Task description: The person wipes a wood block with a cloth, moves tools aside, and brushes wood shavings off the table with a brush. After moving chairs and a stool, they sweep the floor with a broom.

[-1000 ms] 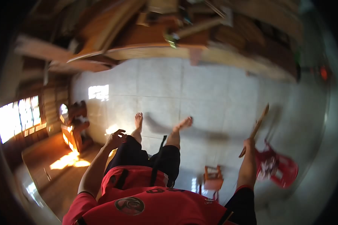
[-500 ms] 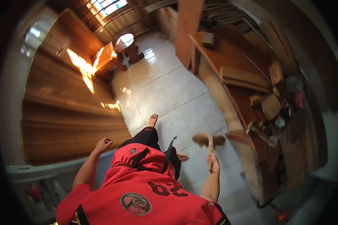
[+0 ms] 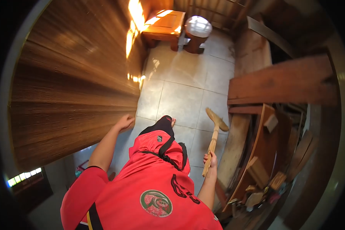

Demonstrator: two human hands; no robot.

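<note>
My right hand [image 3: 211,158] grips a soft broom [image 3: 212,145] by its woody, bundled handle. The broom's spread tan head [image 3: 217,120] points away from me, over the tiled floor beside the wooden bench. On the other side, my left hand [image 3: 125,122] hangs beside the edge of a tall brown ribbed panel [image 3: 73,92], its fingers loosely curled with nothing in them. One bare foot [image 3: 173,122] shows past my dark trousers.
Pale floor tiles [image 3: 180,99] run ahead to a small wooden table [image 3: 165,23] and a round-topped stool [image 3: 198,27]. To the right, a thick wooden beam [image 3: 280,82] stands by a bench [image 3: 258,153] holding several wood blocks and scraps.
My view has turned right and moved forward, so the table and stool appear farther right. The broom stays in my right hand, its head now tilted. My left hand has come closer to the panel's edge.
</note>
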